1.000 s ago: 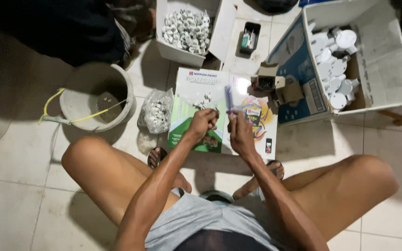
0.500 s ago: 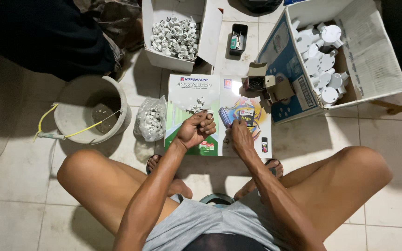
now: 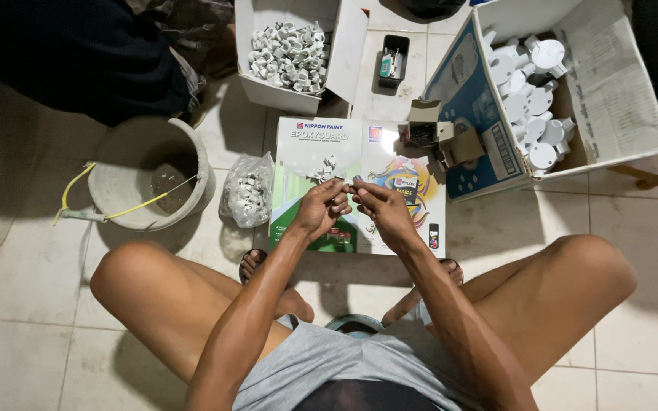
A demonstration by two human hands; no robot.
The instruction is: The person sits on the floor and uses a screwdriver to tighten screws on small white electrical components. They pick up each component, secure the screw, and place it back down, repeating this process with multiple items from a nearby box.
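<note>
My left hand [image 3: 323, 207] and my right hand [image 3: 381, 210] meet fingertip to fingertip over an open glossy brochure [image 3: 359, 221] on the tiled floor. Between the fingers sits a small white plastic clip [image 3: 347, 185], pinched from both sides. A little heap of the same white clips [image 3: 321, 170] lies on the brochure just beyond my left hand. I sit low with both knees spread wide, forearms reaching out between them.
A clear bag of white clips [image 3: 248, 192] lies left of the brochure, beside a grey bucket [image 3: 148, 179] with a yellow handle. Ahead stand a white box of clips [image 3: 292, 46], a small open carton [image 3: 436, 135], and a large box of round white fittings [image 3: 550, 84].
My hands have drawn closer together, fingertips now touching around the small clip. The view has shifted slightly, with the boxes sitting lower in the picture.
</note>
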